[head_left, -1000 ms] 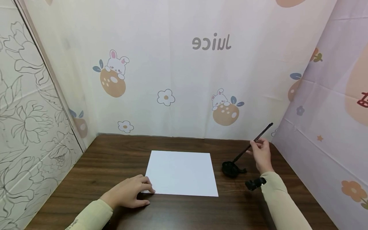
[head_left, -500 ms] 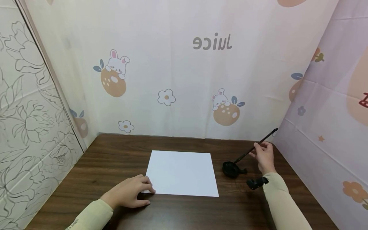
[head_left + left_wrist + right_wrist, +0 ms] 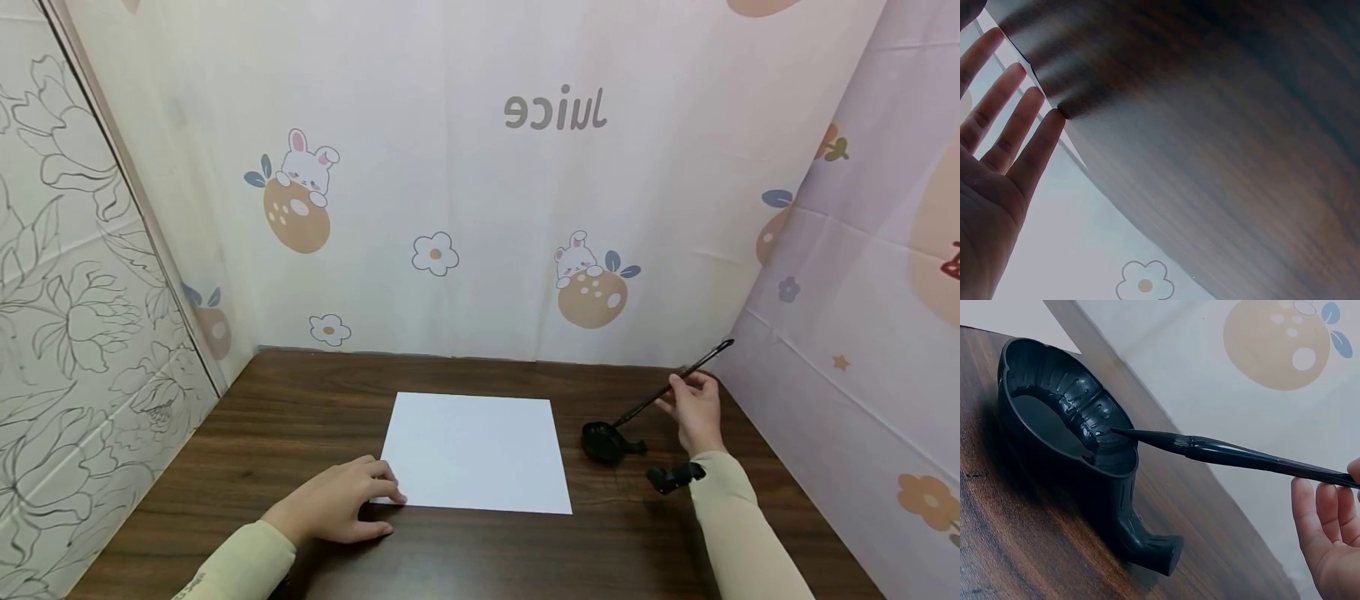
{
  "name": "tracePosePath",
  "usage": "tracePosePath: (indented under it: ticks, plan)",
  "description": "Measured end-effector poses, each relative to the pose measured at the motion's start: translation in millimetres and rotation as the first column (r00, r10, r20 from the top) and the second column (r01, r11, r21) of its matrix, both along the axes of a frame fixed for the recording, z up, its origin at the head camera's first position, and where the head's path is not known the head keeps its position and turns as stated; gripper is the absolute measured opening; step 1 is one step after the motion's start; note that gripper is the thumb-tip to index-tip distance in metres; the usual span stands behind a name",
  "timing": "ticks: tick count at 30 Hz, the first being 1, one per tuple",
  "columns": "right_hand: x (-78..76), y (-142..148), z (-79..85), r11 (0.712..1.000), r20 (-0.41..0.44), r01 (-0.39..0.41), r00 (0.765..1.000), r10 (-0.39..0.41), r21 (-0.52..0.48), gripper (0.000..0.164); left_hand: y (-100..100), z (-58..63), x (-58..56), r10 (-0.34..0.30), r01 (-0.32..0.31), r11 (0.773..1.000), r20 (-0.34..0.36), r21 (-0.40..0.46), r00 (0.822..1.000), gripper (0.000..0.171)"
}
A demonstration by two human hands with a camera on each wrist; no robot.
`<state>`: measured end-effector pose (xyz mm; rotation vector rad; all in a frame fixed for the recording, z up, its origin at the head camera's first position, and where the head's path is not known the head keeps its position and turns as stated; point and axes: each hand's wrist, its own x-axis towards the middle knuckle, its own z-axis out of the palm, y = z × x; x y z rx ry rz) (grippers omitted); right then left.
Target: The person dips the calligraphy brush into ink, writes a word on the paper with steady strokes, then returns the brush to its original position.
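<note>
My right hand [image 3: 696,410] pinches the dark handle of an ink brush [image 3: 675,383] at the right of the table. The brush slants down to the left, and in the right wrist view its dark pointed tip lies over the inner wall of a black ink dish [image 3: 1072,406]. Dark liquid pools in this scalloped dish, which has a curved stem-like handle. My left hand [image 3: 337,500] rests with its fingertips on the near left corner of a white sheet of paper [image 3: 476,454]. In the left wrist view the fingers [image 3: 1038,150] are extended along the paper's edge.
The brown wooden table [image 3: 480,558] carries the paper and the dish. Behind it hangs a printed curtain [image 3: 480,183], with another patterned sheet [image 3: 862,333] along the right side. A black wrist camera [image 3: 675,477] sits below the right hand.
My right hand has shifted slightly right, and the brush leans lower to the right, its tip staying by the dish. The left hand and paper look unmoved.
</note>
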<state>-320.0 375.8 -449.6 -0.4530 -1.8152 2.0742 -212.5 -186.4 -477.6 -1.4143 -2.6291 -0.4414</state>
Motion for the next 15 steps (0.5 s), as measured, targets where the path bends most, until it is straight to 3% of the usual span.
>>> tracePosePath:
  ticks: [15]
  plan:
    - [1.7,4.0,1.4,0.999,0.000,0.032,0.999,-0.032,-0.018,0.028,0.1,1.3,0.4,0.002,-0.002,1.000,0.006,-0.005,1.000,0.025]
